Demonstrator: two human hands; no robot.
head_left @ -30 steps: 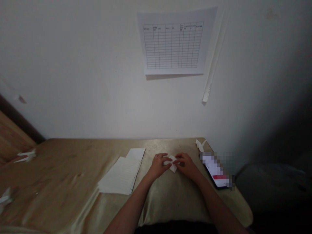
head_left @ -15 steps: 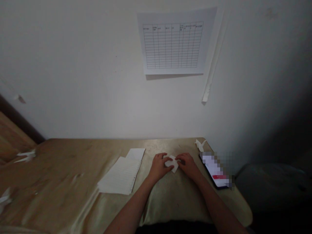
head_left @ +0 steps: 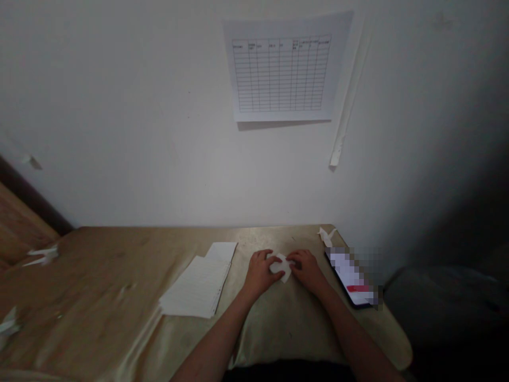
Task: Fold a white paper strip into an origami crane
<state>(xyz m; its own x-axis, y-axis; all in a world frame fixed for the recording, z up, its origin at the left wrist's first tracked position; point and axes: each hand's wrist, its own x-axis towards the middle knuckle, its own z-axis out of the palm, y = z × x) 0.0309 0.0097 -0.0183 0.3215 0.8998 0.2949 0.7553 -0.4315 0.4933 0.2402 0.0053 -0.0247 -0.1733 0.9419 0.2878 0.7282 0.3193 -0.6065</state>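
A small piece of folded white paper [head_left: 283, 269] lies on the cloth-covered table between my two hands. From the left, my left hand [head_left: 260, 270] grips it, thumb near the lower edge and forefinger near the upper one. My right hand [head_left: 305, 267] pinches its right side with thumb and fingers. Parts of the paper are hidden under the fingers, and its exact folds are too small to make out.
Left of my arms lies a stack of lined paper [head_left: 194, 289]. A phone [head_left: 350, 278] with a lit screen rests near the right edge, a folded white paper shape [head_left: 326, 236] behind it. More folded paper shapes [head_left: 43, 255] lie far left. A printed table sheet [head_left: 284, 71] hangs on the wall.
Almost nothing differs; both hands keep their hold on the small paper in the same spot.
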